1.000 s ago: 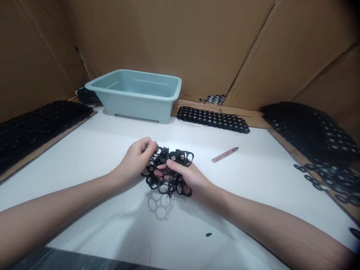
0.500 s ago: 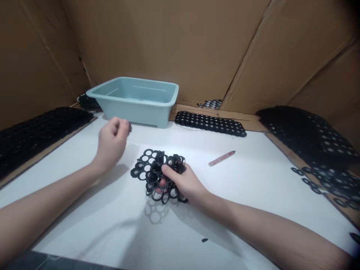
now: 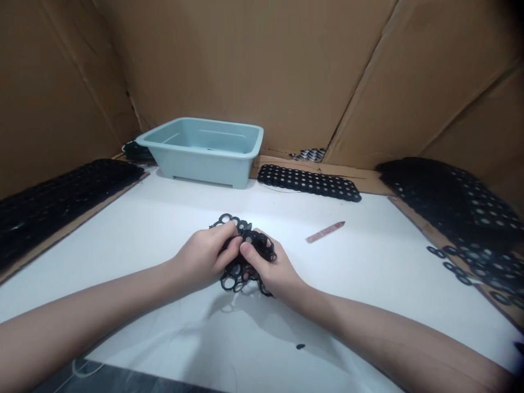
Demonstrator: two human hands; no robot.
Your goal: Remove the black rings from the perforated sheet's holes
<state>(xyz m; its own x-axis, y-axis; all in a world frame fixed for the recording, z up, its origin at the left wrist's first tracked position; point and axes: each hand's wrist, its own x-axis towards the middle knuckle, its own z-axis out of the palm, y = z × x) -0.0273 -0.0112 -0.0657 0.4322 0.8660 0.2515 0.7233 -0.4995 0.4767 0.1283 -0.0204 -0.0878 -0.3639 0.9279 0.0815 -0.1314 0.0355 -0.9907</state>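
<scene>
Both hands were at a crumpled black ring sheet (image 3: pixel 237 279), held just above the white counter (image 3: pixel 368 284), well in front of the pale blue basin (image 3: pixel 204 155). Left hand (image 3: pixel 202 257): grip closed, fingertips pinching the sheet's upper edge on the side nearer the basin. Right hand (image 3: pixel 272 272): grip clamped on the sheet from the right, thumb on top, rings bunched under it. The two thumbs were almost touching.

A flat strip of black rings (image 3: pixel 311 183) lay just right of the basin. A reddish stick (image 3: pixel 325 232) lay in front of the basin and to its right, apart from the hands. Black mats (image 3: pixel 53 196) were stacked left of the basin; a dark heap of rings (image 3: pixel 458 196) lay far to its right. One small black bit (image 3: pixel 300 346) lay on the counter, far in front of the basin.
</scene>
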